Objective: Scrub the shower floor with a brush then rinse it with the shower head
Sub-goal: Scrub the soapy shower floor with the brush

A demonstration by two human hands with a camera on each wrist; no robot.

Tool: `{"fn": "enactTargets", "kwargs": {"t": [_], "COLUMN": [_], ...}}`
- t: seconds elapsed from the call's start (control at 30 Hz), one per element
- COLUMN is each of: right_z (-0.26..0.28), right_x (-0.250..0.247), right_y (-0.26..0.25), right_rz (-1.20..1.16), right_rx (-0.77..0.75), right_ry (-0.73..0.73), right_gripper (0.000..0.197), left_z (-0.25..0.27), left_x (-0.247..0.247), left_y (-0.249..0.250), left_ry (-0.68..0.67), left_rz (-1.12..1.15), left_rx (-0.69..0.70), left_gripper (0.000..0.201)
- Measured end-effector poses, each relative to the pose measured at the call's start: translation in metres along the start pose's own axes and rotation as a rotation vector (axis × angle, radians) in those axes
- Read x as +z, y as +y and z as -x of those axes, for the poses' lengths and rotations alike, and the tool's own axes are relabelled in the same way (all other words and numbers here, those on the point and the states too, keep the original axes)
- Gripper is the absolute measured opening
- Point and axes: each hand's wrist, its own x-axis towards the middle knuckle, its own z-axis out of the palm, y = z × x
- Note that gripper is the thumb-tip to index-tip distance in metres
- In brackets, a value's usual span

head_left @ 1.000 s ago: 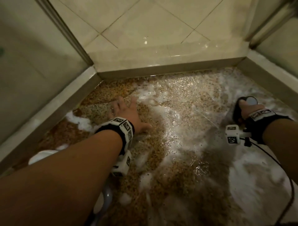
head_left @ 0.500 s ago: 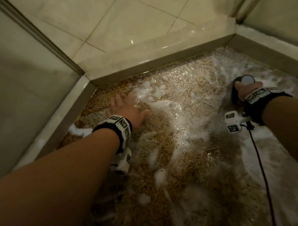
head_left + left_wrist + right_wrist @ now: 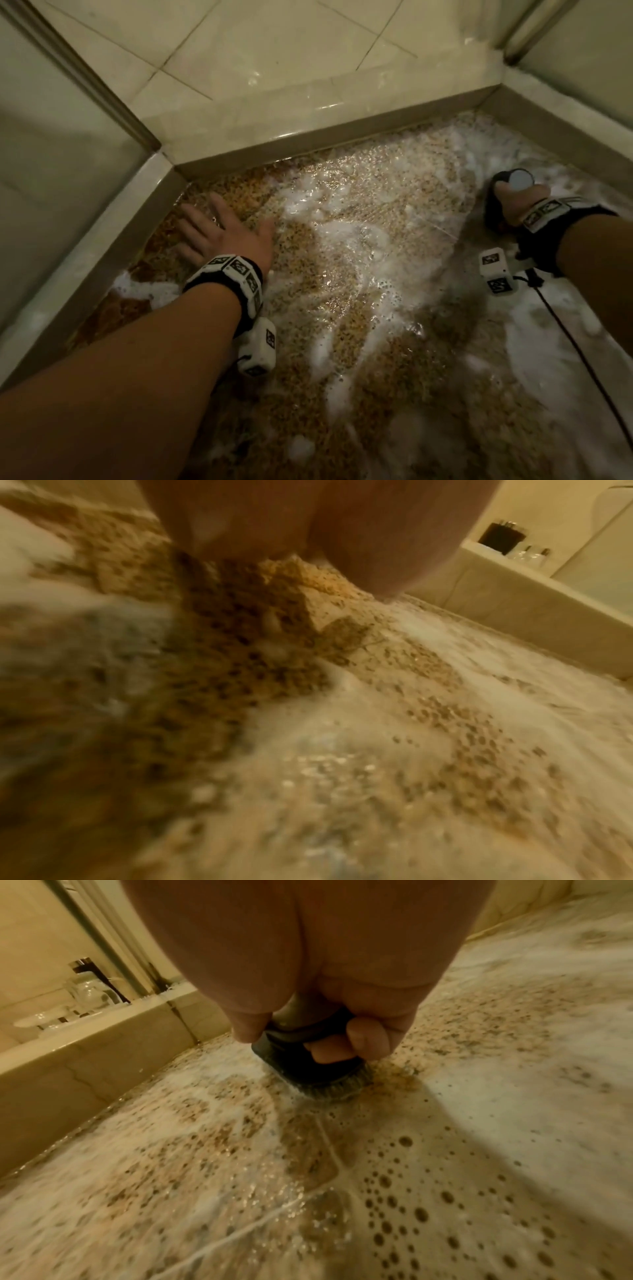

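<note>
The shower floor (image 3: 359, 281) is brown speckled stone, wet and streaked with white foam. My right hand (image 3: 517, 205) grips a black scrub brush (image 3: 496, 205) with a pale round cap, at the right side of the floor. In the right wrist view my fingers (image 3: 363, 1039) curl round the brush (image 3: 308, 1069), whose bristles press on the foamy floor (image 3: 308, 1177). My left hand (image 3: 222, 233) lies flat with fingers spread on the floor near the left corner. The left wrist view shows only my palm (image 3: 308, 520) above the blurred floor (image 3: 342, 723). No shower head is in view.
A raised stone curb (image 3: 308, 137) bounds the floor at the back, with tiled bathroom floor (image 3: 257, 51) beyond it. Glass panels (image 3: 51, 154) stand on the left and at the far right. A black cable (image 3: 582, 359) trails from my right wrist. Glass jars (image 3: 82, 991) stand outside.
My right hand has pushed the brush farther toward the back right corner. My left hand stays flat on the floor. The camera has tilted, and the white object at the lower left has left view.
</note>
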Motion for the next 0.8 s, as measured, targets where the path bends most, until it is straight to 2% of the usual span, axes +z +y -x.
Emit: {"fn": "enactTargets", "kwargs": {"t": [0.07, 0.1, 0.2, 0.3, 0.47, 0.53, 0.67, 0.73, 0.8], "right_z": [0.009, 0.019, 0.050, 0.097, 0.168, 0.165, 0.126, 0.126, 0.142], "right_x": [-0.001, -0.004, -0.001, 0.012, 0.044, 0.039, 0.011, 0.008, 0.014], "right_y": [-0.005, -0.007, -0.009, -0.021, -0.029, -0.021, -0.003, -0.009, -0.025], "right_rz": [0.033, 0.037, 0.044, 0.102, 0.091, 0.089, -0.023, -0.039, 0.011], "right_rx": [0.079, 0.088, -0.022, -0.022, -0.268, -0.258, -0.036, -0.020, -0.086], "right_ry": [0.049, 0.039, 0.003, -0.049, -0.212, -0.201, -0.054, -0.052, -0.097], "right_gripper": [0.091, 0.091, 0.080, 0.084, 0.066, 0.065, 0.076, 0.076, 0.064], "left_z": [-0.004, -0.005, -0.006, -0.006, -0.009, -0.011, -0.011, -0.009, -0.010], "left_x": [0.000, 0.001, 0.008, 0.017, 0.027, 0.032, 0.036, 0.035, 0.036], "left_y": [0.012, 0.018, 0.030, 0.034, 0.035, 0.035, 0.037, 0.038, 0.038], "left_ry": [-0.022, -0.027, 0.009, 0.077, 0.153, 0.170, 0.196, 0.197, 0.196], "left_rz": [0.027, 0.037, 0.041, 0.022, 0.006, -0.003, -0.001, 0.002, -0.001], "left_rx": [-0.051, -0.076, -0.129, -0.161, -0.172, -0.178, -0.165, -0.168, -0.167], "left_gripper": [0.095, 0.094, 0.094, 0.095, 0.093, 0.095, 0.096, 0.096, 0.096]}}
